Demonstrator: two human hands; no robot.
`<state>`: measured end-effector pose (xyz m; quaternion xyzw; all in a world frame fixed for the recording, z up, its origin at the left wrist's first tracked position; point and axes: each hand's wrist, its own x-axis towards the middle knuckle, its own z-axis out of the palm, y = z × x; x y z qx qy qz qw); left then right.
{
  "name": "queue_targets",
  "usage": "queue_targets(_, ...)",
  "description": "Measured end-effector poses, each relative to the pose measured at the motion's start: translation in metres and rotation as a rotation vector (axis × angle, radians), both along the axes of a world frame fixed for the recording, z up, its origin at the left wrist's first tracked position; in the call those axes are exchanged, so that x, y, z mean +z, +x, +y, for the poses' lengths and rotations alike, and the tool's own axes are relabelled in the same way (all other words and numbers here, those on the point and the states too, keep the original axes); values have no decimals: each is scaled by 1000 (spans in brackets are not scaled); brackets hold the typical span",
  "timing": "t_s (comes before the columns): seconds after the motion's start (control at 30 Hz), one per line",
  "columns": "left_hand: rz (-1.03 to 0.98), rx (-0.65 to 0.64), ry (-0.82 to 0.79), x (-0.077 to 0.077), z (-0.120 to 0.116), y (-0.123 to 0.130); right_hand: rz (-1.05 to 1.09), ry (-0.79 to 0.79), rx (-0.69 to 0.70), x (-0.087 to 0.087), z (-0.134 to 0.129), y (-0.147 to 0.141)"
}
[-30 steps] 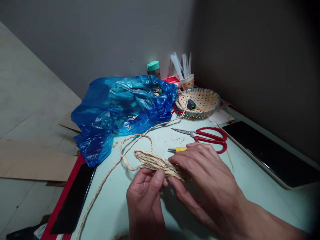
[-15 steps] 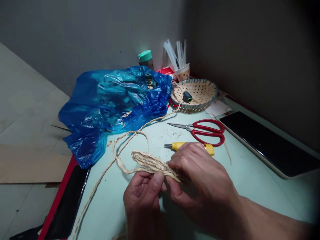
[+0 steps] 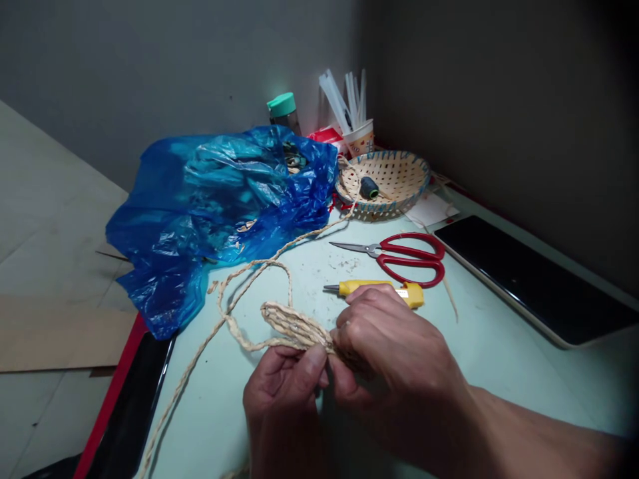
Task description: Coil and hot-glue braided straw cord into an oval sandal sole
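One pale green table point(image 3: 499, 392); two hands, left point(image 3: 284, 386) and right point(image 3: 399, 339), fingers closed, pinching one woven straw piece point(image 3: 294, 324).

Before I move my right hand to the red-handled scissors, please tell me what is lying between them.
In the head view, a yellow tool with a pointed tip lies between your right hand and the red-handled scissors, partly covered by your fingers.

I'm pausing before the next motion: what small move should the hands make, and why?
Probably ease the loose rope snug against the coiled piece with the left hand: it pinches the near edge, beside where the rope joins, while the right hand steadies the other end.
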<state>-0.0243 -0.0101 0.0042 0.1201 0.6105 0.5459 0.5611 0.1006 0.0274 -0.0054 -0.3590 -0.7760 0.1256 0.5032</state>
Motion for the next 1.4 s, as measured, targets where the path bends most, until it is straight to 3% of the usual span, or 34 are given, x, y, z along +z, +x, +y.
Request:
queue_targets(0.27, 10, -5, -9, 4, 2, 3, -12, 12, -18, -1, -1, 1)
queue_targets(0.43, 0, 10, 3, 3, 0, 5, 29, -38, 59, -4, -1, 2)
queue_targets(0.57, -19, -10, 154, -4, -1, 5, 18, -58, 122, -5, 1, 3)
queue_targets(0.7, -64, -37, 280, -7, 2, 4, 2, -52, 71, -6, 0, 5)
queue_targets(0.87, -76, -23, 358, 3, 3, 3, -50, -49, 80, 4, -7, 14)
queue_targets(1.1, -37, -97, 394, 17, -5, -13, -123, -23, 151, 20, -23, 38)
queue_targets(1.2, 13, -170, 389, 25, -7, -24, -119, -162, 139, 31, -20, 48)
queue_targets(1.27, 70, -312, 365, 33, -7, -31, -59, -363, 158, 40, -11, 51)
queue_targets(1.4, 133, -582, 326, 54, -8, -41, 75, -768, 433, 55, 14, 51)
